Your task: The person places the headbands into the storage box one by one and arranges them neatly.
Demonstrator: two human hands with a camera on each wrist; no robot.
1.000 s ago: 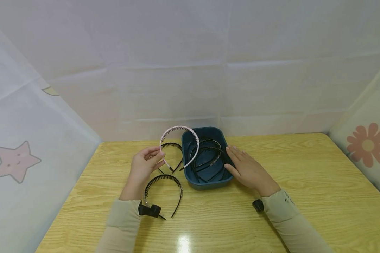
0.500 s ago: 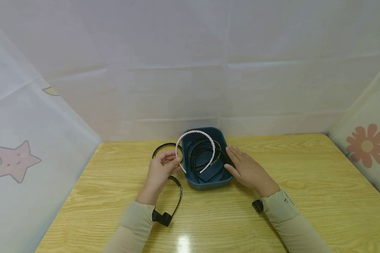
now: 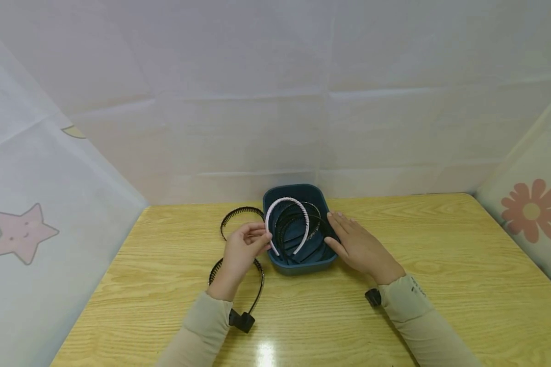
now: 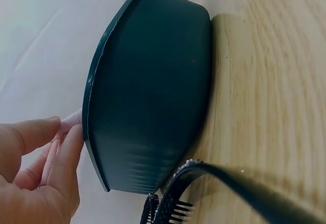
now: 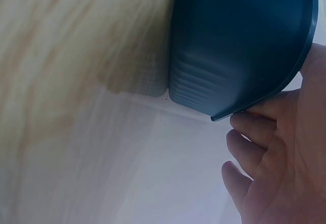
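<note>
A pale pink headband (image 3: 308, 221) is pinched between the thumb and fingers of my left hand (image 3: 244, 250), over the left rim of a dark blue plastic basket (image 3: 305, 270). Its arch lies above several black headbands (image 3: 320, 211) inside that basket, some with sparkly trim. My right hand (image 3: 360, 247) rests along the basket's right rim with its fingers extended; in the right wrist view those fingers (image 5: 249, 147) touch the rim from outside. In the left wrist view, the basket wall (image 4: 147, 91) hides most of the pink headband.
Two black toothed headbands lie on the wooden table left of the basket: one farther back (image 3: 241, 209), one nearer (image 3: 263, 278), partly behind my left wrist. A pale cloth backdrop (image 3: 239, 127) stands behind the table.
My left hand has moved right, carrying the pink headband from left of the basket to over it and lower. The right hand and the basket have stayed in place.
</note>
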